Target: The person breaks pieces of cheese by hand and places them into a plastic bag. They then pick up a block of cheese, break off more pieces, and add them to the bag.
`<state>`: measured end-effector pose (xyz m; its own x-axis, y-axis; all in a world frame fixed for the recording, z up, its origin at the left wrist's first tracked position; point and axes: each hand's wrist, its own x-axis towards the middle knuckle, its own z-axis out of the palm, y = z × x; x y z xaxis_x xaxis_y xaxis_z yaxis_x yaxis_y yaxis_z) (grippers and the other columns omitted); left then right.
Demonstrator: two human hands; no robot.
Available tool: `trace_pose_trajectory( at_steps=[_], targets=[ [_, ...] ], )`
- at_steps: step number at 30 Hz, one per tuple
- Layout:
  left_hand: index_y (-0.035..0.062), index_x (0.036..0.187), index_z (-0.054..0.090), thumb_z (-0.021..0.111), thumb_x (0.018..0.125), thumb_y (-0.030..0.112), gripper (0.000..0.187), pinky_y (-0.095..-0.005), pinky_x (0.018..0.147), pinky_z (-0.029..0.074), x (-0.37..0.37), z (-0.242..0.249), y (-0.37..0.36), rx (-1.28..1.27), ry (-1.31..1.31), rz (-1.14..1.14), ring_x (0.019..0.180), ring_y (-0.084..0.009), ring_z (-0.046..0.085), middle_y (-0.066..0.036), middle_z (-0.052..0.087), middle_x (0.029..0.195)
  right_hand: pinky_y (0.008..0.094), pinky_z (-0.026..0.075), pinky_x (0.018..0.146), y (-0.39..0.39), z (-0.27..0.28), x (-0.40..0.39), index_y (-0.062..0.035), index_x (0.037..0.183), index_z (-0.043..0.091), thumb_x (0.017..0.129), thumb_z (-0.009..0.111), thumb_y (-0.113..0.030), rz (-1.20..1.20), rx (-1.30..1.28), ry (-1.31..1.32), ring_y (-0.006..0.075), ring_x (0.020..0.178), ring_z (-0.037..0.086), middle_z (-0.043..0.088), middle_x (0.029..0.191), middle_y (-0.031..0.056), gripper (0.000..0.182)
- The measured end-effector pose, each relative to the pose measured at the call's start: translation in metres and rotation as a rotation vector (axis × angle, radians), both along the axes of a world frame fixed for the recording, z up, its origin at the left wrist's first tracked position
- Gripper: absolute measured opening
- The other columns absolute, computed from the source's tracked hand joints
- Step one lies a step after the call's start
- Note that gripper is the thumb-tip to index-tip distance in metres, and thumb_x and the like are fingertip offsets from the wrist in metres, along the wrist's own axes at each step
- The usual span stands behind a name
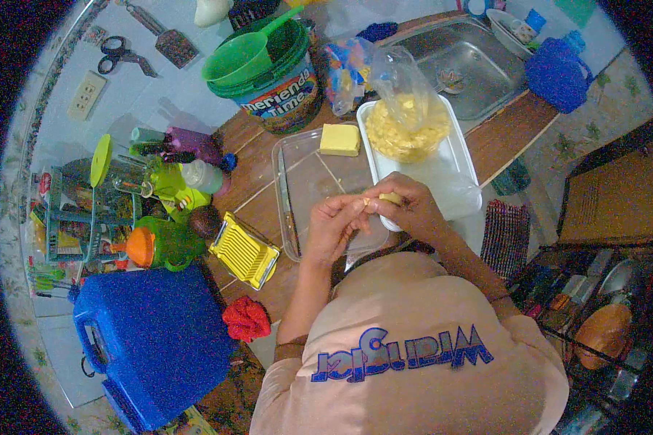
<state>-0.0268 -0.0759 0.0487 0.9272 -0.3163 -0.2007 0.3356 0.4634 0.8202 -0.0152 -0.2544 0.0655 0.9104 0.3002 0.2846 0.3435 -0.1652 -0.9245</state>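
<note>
My left hand (pixel 335 225) and my right hand (pixel 408 208) meet over the clear cutting tray, fingertips pinched together. Between the right fingers shows a small yellow piece (pixel 391 198); a tiny pale bit lies at the left fingertips, too small to name. Beyond my hands a yellow block (pixel 339 140) rests on the clear tray (pixel 306 154), and a knife (pixel 286 190) lies along the tray's left side. A clear plastic bag of yellow pieces (pixel 406 130) sits in the white tray (pixel 460 156) beside my right hand.
Left of the tray are a yellow slicer (pixel 244 251), a red cloth (pixel 247 319) and a large blue container (pixel 152 341). A labelled bucket (pixel 283 94) with a green strainer (pixel 239 59) stands behind. A metal sink (pixel 479 69) is at the upper right.
</note>
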Motion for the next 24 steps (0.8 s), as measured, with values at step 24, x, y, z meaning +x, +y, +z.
trace_pose_trajectory(
  at_steps=[24],
  targets=[
    [-0.0014, 0.088, 0.062, 0.061, 0.085, 0.009, 0.011, -0.0245, 0.052, 0.050, 0.0015, -0.0028, -0.0029, 0.008, 0.018, 0.092, 0.058, -0.0117, 0.058, -0.008, 0.063, 0.076, 0.0299, 0.045, 0.070, 0.0025, -0.0002, 0.0009, -0.0029, 0.087, 0.064, 0.080, 0.065, -0.016, -0.065, -0.085, -0.106, 0.0202, 0.080, 0.057, 0.060, 0.083, 0.0094, 0.015]
  ],
)
